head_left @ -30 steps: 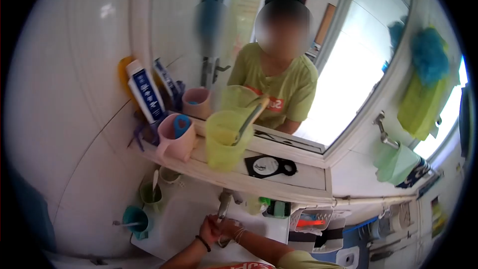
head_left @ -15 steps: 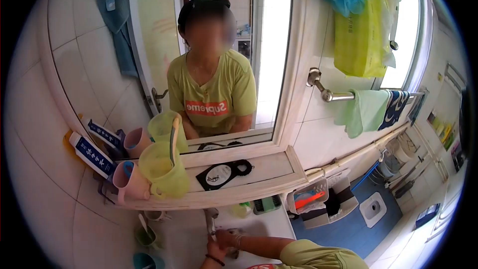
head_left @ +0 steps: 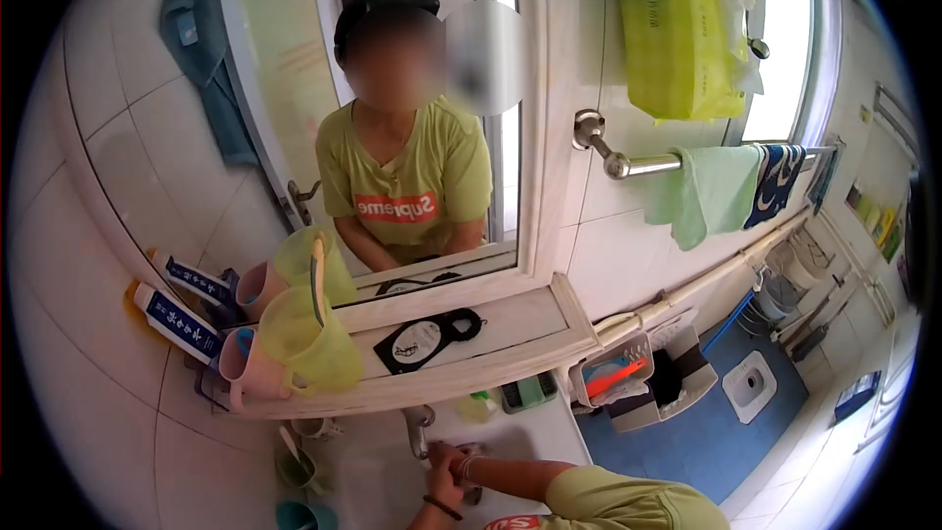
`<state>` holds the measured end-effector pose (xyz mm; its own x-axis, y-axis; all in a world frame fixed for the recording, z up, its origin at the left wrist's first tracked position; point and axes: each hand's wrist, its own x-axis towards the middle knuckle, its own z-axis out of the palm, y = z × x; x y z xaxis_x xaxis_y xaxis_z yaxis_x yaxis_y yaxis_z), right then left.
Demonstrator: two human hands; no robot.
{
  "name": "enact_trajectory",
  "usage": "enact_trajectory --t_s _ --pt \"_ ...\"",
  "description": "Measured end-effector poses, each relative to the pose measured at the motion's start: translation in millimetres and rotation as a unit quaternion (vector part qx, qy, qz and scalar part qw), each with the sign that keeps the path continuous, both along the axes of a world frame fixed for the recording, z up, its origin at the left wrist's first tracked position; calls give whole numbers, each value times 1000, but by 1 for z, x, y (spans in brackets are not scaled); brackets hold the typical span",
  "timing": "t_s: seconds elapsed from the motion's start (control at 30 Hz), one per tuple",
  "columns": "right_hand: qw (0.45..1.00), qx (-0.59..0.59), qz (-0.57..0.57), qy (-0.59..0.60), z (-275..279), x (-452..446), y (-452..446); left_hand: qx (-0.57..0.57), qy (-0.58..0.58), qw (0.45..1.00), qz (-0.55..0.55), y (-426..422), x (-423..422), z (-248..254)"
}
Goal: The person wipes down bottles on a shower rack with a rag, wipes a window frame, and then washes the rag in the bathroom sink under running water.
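My left hand (head_left: 442,481) and my right hand (head_left: 453,459) are together over the white sink (head_left: 378,476), just below the metal faucet (head_left: 419,430). The left wrist has a dark band and the right wrist a light bracelet. The hands overlap, and their fingers are too small and hidden to make out. Whether anything is between them cannot be seen. Above the sink runs a white shelf (head_left: 520,338) with a yellow-green cup (head_left: 309,344), a pink cup (head_left: 257,373) and a black-rimmed item (head_left: 422,342).
A mirror shows a person in a green shirt. Toothpaste (head_left: 175,322) leans at the shelf's left end. Green (head_left: 299,471) and teal cups (head_left: 304,516) stand left of the sink. A towel (head_left: 716,194) hangs on the right rail. Baskets (head_left: 667,388) stand beyond the sink's right edge.
The view has swung right and levelled, so the mirror, shelf and cups appear further left and the towel rail shows more fully. Both hands remain together by the faucet.
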<state>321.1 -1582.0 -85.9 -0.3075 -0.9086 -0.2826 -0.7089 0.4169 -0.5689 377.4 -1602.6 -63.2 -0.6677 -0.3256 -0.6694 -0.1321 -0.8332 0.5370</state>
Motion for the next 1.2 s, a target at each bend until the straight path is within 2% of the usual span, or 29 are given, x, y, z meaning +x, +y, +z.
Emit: enact_trajectory --t_s 0.07,0.17,0.2,0.27,0.37,0.5,0.57,0.6,0.67,0.77,0.8,0.87,0.9,0.97,1.0,1.03,1.07,1.1,1.13,1.17,1.2 --pt "1000 -6 1 -3 1 2 -3 9 -46 999 26 -21 -4 -33" --pt "1000 -16 1 -8 -2 5 -10 -49 -23 998 -19 -31 -4 -10" --pt "1000 -18 -1 -11 -2 5 -12 -49 -21 998 -21 -36 -5 -20" --pt "1000 -24 -3 -14 -3 6 -14 28 27 999 13 -43 -5 -47" --pt "999 -32 -9 -22 -5 8 -16 69 53 996 -11 -43 3 -40" --pt "998 -42 -19 -36 -10 9 -12 118 44 992 9 -43 9 -29" --pt "998 -44 -21 -41 -12 9 -10 203 111 969 -82 -48 10 -35" --pt "998 -46 -24 -44 -13 8 -8 207 115 969 -66 -44 10 -26" --pt "997 -49 -26 -49 -14 7 -5 69 -3 997 -33 -37 6 -2" --pt "997 -51 -32 -55 -17 5 0 77 41 996 -25 -37 5 -23" --pt "997 -51 -32 -56 -18 6 2 81 46 996 -12 -37 4 -15" --pt "996 -49 -32 -60 -21 7 6 72 -29 996 -46 -36 6 8" --pt "996 -49 -31 -60 -21 7 8 77 -27 996 -35 -35 7 5" --pt "996 -48 -32 -63 -22 5 12 67 7 998 -1 -34 7 -8" --pt "996 -48 -33 -63 -22 4 13 69 7 998 4 -33 5 -38" --pt "996 -49 -33 -64 -22 2 14 -178 9 984 0 -32 3 -86" --pt "996 -48 -33 -63 -21 2 14 -415 8 910 -6 -31 3 -111" --pt "996 -47 -34 -66 -21 1 15 -414 6 910 -4 -28 7 -86" --pt "996 -47 -34 -66 -22 0 16 -513 -35 854 -79 -22 13 -27" --pt "996 -48 -34 -66 -22 -1 17 -600 -77 782 -152 -19 17 5" --pt "996 -47 -33 -66 -24 -1 18 -599 -80 783 -148 -16 19 1"
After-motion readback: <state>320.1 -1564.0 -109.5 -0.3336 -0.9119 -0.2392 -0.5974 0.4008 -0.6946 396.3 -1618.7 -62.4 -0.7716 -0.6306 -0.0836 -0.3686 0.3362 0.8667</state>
